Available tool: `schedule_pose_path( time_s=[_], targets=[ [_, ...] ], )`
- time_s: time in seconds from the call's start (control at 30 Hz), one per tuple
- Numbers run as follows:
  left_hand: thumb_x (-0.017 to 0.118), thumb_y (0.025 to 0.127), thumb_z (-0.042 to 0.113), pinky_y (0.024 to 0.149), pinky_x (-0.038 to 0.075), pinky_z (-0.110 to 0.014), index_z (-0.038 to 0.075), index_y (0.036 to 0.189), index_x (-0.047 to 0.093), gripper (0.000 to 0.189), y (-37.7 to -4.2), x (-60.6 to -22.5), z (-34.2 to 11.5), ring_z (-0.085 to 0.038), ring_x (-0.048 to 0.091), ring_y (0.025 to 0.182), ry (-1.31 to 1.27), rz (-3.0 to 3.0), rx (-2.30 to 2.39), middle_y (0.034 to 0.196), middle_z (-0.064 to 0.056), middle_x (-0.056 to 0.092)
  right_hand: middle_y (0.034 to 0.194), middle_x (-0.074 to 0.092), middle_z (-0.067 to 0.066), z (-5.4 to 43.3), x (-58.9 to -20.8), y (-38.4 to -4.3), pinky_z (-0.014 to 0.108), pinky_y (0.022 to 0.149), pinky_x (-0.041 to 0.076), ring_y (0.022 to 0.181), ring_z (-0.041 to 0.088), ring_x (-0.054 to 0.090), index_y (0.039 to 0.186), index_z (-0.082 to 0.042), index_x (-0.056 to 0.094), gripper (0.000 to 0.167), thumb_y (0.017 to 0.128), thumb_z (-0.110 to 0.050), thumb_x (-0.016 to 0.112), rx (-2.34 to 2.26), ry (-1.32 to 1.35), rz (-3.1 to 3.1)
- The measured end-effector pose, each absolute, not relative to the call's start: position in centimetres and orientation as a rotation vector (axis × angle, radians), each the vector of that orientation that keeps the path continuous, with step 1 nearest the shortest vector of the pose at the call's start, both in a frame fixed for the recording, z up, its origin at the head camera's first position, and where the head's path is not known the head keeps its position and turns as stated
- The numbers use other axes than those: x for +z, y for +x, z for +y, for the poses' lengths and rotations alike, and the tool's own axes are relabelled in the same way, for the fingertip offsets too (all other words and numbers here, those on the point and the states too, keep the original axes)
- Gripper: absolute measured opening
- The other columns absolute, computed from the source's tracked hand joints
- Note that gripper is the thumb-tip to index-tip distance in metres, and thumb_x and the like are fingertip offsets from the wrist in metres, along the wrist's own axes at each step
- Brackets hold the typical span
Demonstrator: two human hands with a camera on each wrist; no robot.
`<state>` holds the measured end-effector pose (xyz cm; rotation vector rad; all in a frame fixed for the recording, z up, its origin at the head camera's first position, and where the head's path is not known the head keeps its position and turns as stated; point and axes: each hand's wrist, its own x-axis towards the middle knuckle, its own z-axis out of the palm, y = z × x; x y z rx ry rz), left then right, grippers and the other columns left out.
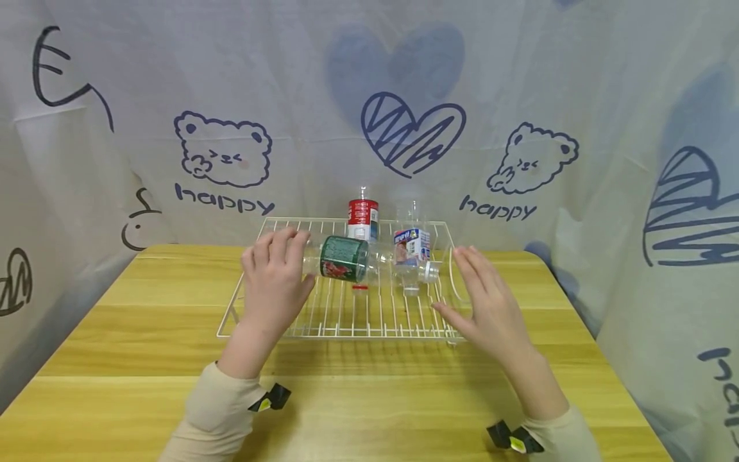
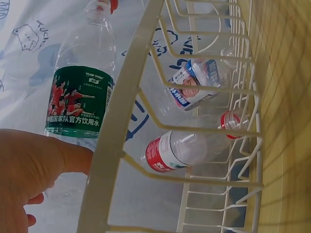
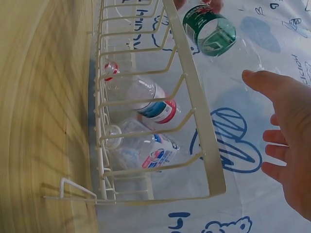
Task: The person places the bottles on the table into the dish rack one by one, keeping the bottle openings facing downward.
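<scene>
A clear plastic bottle with a green label [image 1: 344, 258] lies sideways above the wire rack [image 1: 375, 333]. My left hand [image 1: 276, 273] grips it at its base end, and its neck points right. My right hand [image 1: 487, 307] is held with fingers extended near the neck end; in the right wrist view the thumb is close to the bottle, but I cannot tell whether it touches. Inside the rack, a bottle with a red-and-white label [image 1: 362, 215] and a bottle with a blue-and-white label [image 1: 412, 247] stand tilted, caps down, as the left wrist view also shows.
The white rack stands on a yellow wooden table [image 1: 358, 398], toward its back edge. A pale cloth [image 1: 312, 128] with drawn bears and hearts hangs close behind the table and along its sides.
</scene>
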<state>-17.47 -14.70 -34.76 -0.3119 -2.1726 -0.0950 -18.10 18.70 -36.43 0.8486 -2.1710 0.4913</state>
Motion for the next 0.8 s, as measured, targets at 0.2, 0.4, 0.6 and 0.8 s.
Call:
schedule_pose_path(
  time_s=[0.2,0.4,0.6,0.8],
  targets=[
    [0.082,0.06,0.008,0.084,0.033,-0.046,0.01,0.123,0.054,0.069,-17.3,-35.0,-13.8,-0.032,0.043,0.109,-0.346,-2.128,-0.05,0.119,-0.011,0.054,0.14,0.051,0.024,18.2,-36.1,-17.8,0.03,0.122,0.02,0.131,0.042,0.047,0.139,0.005,0.046,0.082,0.094,-0.063,0.044,0.486,0.898,-2.091],
    [0.074,0.061,0.003,0.084,0.033,-0.044,0.01,0.121,0.056,0.063,-17.0,-35.2,-12.8,-0.03,0.044,0.107,-0.377,-2.102,-0.021,0.118,-0.01,0.055,0.139,0.053,0.022,17.8,-35.9,-17.4,0.044,0.115,0.033,0.129,0.041,0.049,0.14,0.002,0.047,0.078,0.095,-0.062,0.043,0.481,0.903,-2.102],
    [0.074,0.062,0.002,0.084,0.033,-0.044,0.012,0.122,0.056,0.064,-16.8,-35.3,-12.1,-0.029,0.044,0.107,-0.409,-2.078,-0.007,0.118,-0.01,0.055,0.136,0.057,0.02,17.5,-36.1,-17.4,0.052,0.105,0.041,0.127,0.039,0.052,0.138,0.002,0.049,0.076,0.095,-0.06,0.045,0.478,0.93,-2.103],
    [0.071,0.062,-0.001,0.082,0.031,-0.044,0.011,0.123,0.057,0.064,-16.8,-35.3,-11.6,-0.029,0.043,0.104,-0.475,-2.021,-0.037,0.117,-0.01,0.055,0.135,0.059,0.018,17.4,-36.4,-17.4,0.046,0.11,0.039,0.127,0.036,0.053,0.139,-0.001,0.05,0.073,0.087,-0.051,0.063,0.453,0.956,-2.154]
  ],
)
